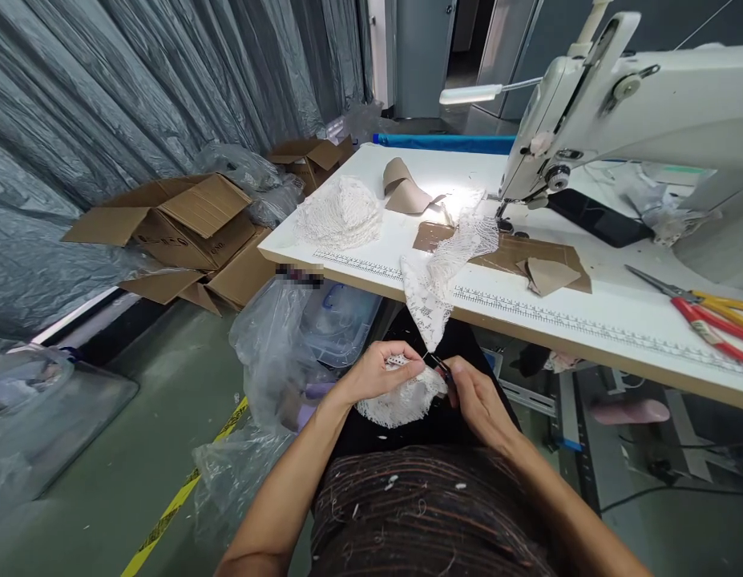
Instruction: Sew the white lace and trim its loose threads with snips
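Note:
My left hand (390, 370) pinches the edge of a piece of white lace (395, 407) that rests on my lap. In my right hand (476, 397) is a small dark pair of thread snips (442, 367), with its tips at the thread between two lace pieces. The other piece, a white lace strip (430, 300), hangs over the table's front edge and runs back towards the needle of the sewing machine (527, 152). Its lower tip ends just above my fingers. My right fingers hide most of the snips.
A heap of white lace (341, 212) lies on the white table (359, 268) at left. Brown paper pieces (404, 192), a dark phone-like slab (599, 218) and red-handled scissors (708, 320) lie about. Open cardboard boxes (191, 220) and plastic bags (268, 344) crowd the floor left.

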The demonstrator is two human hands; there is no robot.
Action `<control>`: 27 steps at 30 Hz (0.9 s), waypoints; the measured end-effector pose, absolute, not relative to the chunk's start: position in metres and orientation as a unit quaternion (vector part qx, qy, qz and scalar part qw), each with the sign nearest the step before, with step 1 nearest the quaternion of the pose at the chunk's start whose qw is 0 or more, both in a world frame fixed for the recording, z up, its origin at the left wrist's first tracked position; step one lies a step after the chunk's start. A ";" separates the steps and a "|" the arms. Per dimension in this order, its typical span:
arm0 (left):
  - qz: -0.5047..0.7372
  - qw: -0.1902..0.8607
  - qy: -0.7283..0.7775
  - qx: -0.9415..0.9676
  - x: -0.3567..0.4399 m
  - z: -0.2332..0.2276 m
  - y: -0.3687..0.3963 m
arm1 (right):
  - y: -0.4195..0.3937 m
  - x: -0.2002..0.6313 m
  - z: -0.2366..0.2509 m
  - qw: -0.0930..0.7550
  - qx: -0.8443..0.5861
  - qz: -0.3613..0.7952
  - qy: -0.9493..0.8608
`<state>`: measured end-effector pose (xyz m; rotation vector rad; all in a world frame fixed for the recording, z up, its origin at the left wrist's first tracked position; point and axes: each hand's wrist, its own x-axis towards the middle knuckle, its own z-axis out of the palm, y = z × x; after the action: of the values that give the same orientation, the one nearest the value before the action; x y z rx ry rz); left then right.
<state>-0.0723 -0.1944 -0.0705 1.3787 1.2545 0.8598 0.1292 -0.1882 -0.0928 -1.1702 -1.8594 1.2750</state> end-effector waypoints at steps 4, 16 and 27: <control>0.364 0.506 0.525 0.580 -0.074 -0.068 -0.195 | -0.177 0.126 -0.094 0.277 -0.445 0.444 -0.727; 0.368 0.542 0.525 0.543 -0.075 -0.069 -0.198 | -0.176 0.117 -0.092 0.307 -0.427 0.445 -0.725; 0.352 0.582 0.497 0.539 -0.078 -0.070 -0.199 | -0.175 0.109 -0.084 0.370 -0.387 0.535 -0.654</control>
<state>-0.0777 -0.1989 -0.0700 1.2579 1.1597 0.8219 0.1095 -0.1748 -0.0844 -0.9922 -1.6777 1.3736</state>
